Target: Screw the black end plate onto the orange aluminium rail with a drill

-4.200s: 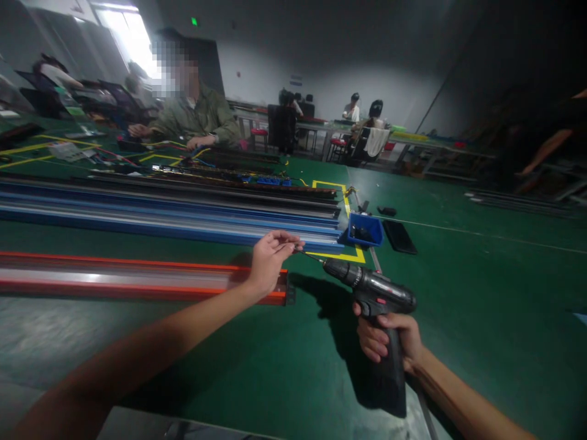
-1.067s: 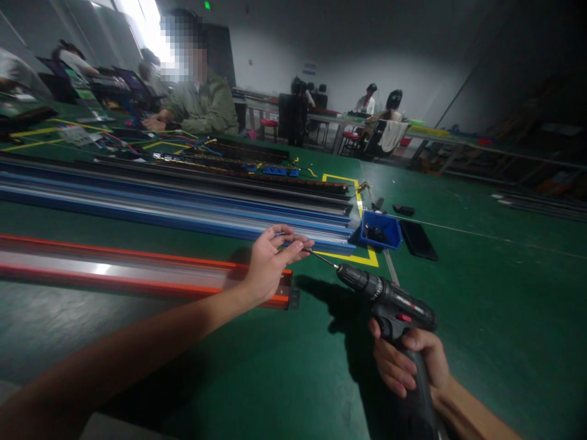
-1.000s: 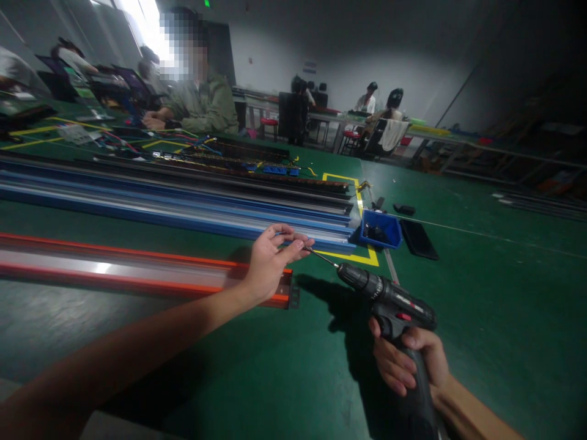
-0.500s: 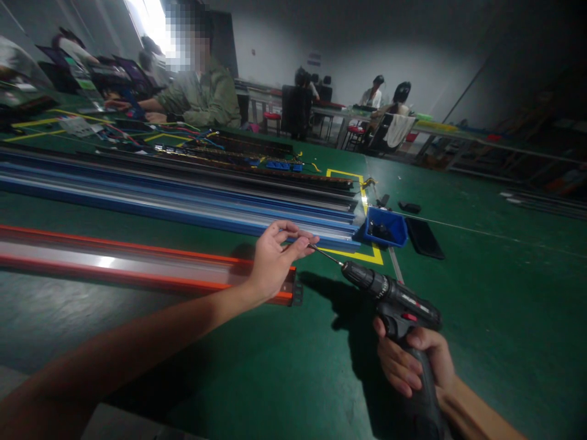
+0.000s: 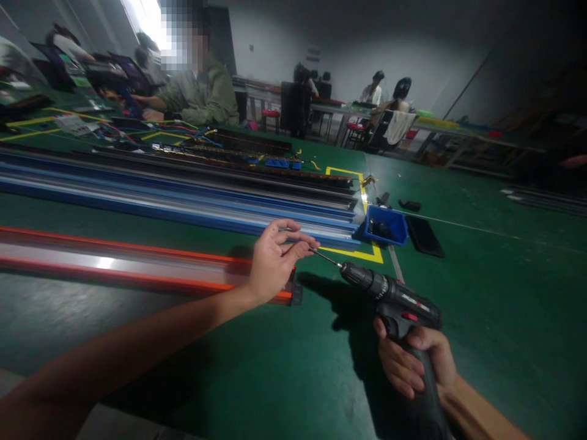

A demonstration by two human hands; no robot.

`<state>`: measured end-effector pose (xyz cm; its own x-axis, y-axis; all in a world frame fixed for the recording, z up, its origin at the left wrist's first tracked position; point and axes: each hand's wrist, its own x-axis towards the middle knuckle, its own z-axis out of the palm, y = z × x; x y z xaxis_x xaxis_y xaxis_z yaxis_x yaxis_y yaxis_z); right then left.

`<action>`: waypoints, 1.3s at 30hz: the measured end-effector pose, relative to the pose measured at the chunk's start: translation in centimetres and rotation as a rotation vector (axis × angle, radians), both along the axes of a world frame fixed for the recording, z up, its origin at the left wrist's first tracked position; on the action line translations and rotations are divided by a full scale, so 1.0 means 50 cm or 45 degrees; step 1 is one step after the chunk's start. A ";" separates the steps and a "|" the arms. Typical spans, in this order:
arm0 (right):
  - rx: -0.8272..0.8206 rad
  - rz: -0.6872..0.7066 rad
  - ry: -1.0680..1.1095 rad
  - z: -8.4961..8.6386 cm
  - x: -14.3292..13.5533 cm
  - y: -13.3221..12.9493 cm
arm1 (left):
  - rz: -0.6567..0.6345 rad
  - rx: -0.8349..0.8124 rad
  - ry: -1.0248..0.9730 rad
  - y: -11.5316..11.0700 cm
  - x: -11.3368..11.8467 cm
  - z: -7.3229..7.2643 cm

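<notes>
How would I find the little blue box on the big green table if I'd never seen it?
Start at the long blue rails lying across the green table and follow them to their right-hand end. The little blue box sits right there, at a corner of yellow tape, with a flat black slab beside it. It is the only open-topped container, with small dark parts inside.

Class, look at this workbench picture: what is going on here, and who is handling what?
A person at a green table grips a cordless drill in the right hand. Its bit points at the fingertips of the left hand, which pinch something too small to make out. The left hand hovers over the end of an orange rail. Beyond lie blue rails and a blue bin. Other people sit at tables behind.
</notes>
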<state>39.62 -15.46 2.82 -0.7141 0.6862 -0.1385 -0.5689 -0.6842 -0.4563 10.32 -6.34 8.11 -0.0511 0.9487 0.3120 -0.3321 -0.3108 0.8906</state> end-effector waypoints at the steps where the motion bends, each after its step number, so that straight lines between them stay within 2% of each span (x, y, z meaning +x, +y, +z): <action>1: -0.002 0.005 -0.014 -0.001 0.001 0.000 | -0.005 -0.008 -0.003 0.001 -0.001 0.000; 7: -0.016 0.000 -0.067 0.007 0.008 0.003 | -0.090 -0.047 0.018 0.000 -0.007 0.005; 12: 0.013 -0.049 -0.078 0.034 0.018 0.003 | -0.232 -0.082 -0.073 0.006 -0.014 0.038; 14: 0.056 -0.075 -0.047 0.047 0.024 0.001 | -0.169 -0.073 -0.050 0.010 -0.022 0.056; 16: 0.105 -0.121 -0.031 0.062 0.031 -0.002 | -0.011 0.024 0.033 0.004 -0.028 0.068; 19: 0.168 -0.210 -0.087 0.087 0.044 -0.004 | 0.231 0.440 0.372 -0.036 -0.015 0.059; 20: 0.179 -0.234 -0.135 0.095 0.049 -0.005 | 0.217 0.566 0.575 -0.057 -0.001 0.048; 21: 0.193 -0.256 -0.186 0.101 0.052 -0.005 | 0.067 0.703 0.820 -0.079 0.018 0.034; 23: 0.224 -0.293 -0.259 0.110 0.058 -0.005 | -0.350 0.984 1.330 -0.116 0.068 -0.001; 24: 0.240 -0.303 -0.275 0.112 0.060 -0.005 | -0.413 1.026 1.529 -0.128 0.097 -0.020; 26: 0.273 -0.307 -0.249 0.114 0.060 -0.005 | -0.382 0.945 1.780 -0.135 0.155 -0.054; 28: 0.285 -0.277 -0.187 0.114 0.058 -0.006 | -0.359 0.841 1.869 -0.125 0.201 -0.081; 29: 0.290 -0.253 -0.142 0.113 0.056 -0.006 | -0.380 0.857 1.878 -0.118 0.218 -0.089; 32: 0.292 -0.192 -0.035 0.113 0.051 -0.007 | -0.459 0.927 1.879 -0.101 0.237 -0.097; 36: 0.296 -0.139 0.012 0.110 0.046 -0.007 | -0.486 0.973 1.948 -0.097 0.226 -0.070; 39: 0.284 -0.125 0.000 0.105 0.043 -0.005 | -0.412 0.852 2.032 -0.085 0.220 -0.042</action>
<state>41.77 -15.72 8.08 -0.6425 0.7659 0.0240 -0.6276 -0.5080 -0.5900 21.30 -10.59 5.98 0.8125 0.5576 0.1699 0.5409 -0.8299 0.1367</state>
